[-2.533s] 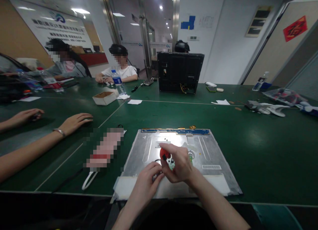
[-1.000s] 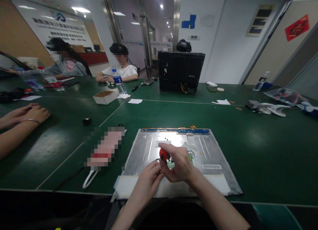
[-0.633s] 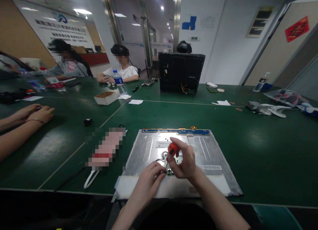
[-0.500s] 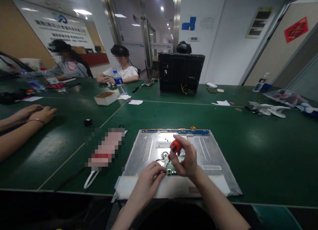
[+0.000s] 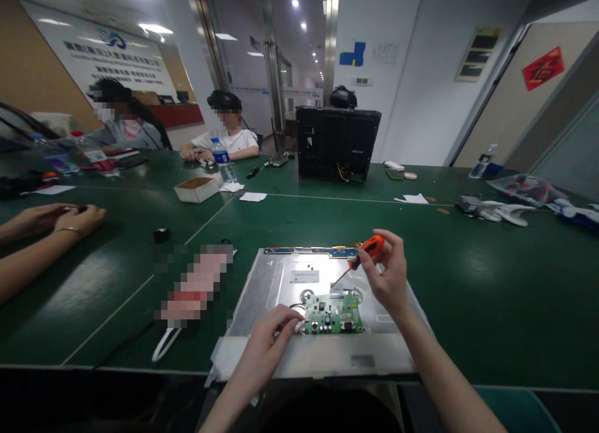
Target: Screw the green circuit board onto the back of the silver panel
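Because our right hand (image 5: 388, 280) pinches the orange screwdriver (image 5: 372, 246) by its upper end, the tip slants free; our left hand (image 5: 272, 334) curls beside the green circuit board (image 5: 334, 306) on the metal panel (image 5: 259, 296), perhaps steadying it, though we cannot tell whether it grips anything.

The head view faces forward and down. The hands (image 5: 272, 328) are close, the wall (image 5: 423, 102) far off
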Demonstrator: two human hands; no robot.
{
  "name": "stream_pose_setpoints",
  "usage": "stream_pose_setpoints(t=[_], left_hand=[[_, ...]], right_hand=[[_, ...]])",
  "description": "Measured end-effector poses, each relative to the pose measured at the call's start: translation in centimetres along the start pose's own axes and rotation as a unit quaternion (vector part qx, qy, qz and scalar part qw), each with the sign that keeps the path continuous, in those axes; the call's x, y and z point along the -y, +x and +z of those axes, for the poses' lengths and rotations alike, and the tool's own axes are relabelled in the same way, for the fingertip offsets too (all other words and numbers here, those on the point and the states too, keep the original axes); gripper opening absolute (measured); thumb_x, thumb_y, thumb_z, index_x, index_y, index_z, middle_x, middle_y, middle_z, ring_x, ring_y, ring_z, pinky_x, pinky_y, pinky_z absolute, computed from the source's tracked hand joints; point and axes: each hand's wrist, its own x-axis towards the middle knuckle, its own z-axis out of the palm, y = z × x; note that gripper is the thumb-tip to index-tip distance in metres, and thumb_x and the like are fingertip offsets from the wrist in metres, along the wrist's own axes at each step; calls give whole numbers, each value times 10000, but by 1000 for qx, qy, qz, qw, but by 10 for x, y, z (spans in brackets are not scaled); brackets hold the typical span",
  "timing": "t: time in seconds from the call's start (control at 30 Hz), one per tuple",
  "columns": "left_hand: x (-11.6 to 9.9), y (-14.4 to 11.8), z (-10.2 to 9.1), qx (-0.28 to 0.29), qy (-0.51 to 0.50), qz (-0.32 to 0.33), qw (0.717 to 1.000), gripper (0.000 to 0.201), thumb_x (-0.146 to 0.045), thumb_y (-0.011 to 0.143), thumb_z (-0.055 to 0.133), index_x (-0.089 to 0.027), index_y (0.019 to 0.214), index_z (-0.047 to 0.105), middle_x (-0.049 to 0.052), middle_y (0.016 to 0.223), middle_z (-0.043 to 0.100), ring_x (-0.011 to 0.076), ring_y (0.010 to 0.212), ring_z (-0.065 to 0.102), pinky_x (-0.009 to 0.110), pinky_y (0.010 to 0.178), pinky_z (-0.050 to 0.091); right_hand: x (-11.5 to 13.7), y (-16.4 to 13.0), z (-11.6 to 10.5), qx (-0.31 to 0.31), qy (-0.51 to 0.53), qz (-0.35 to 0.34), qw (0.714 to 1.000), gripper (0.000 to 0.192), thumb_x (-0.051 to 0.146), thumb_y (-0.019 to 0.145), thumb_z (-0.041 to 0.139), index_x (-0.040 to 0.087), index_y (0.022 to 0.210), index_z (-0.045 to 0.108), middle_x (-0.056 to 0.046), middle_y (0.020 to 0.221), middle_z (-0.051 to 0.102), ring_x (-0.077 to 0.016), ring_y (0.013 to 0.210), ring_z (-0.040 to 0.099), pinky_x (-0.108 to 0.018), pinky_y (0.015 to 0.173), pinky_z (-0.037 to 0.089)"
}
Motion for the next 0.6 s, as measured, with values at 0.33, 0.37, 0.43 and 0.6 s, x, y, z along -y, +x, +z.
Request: stream_pose_setpoints(t=[0.33,0.37,0.43,0.6], left_hand=[[35,13,-13,-79,195,32,977,380,-355,927,387,-167,1152,630,126,1258,624,264,1156,585,453,1025,447],[41,15,-13,-76,223,32,971,407,-384,926,389,-151,1158,630,143,1288,605,282,1194,561,477,1044,426],[51,17,-13,-57,263,12,963,476,-421,932,364,-114,1196,613,174,1327,574,312,1252,515,510,1063,393],[61,18,-13,-15,301,4,954,525,-421,966,305,-97,1307,537,178,1395,516,304,1313,459,509,1081,365]], right_hand=[[-67,-12,-31,21,111,336,935,531,553,669,726,216,974,453,72,583,560,-90,424,472,-161,340,306],[-70,-15,-32,20,112,345,932,535,560,663,729,214,968,459,70,580,565,-84,412,460,-157,337,298],[-77,-19,-33,20,116,359,926,538,571,657,730,213,961,469,69,576,572,-71,387,432,-151,333,280],[-85,-20,-28,15,128,383,915,560,616,615,731,220,908,463,88,503,535,-70,337,382,-161,326,266]])
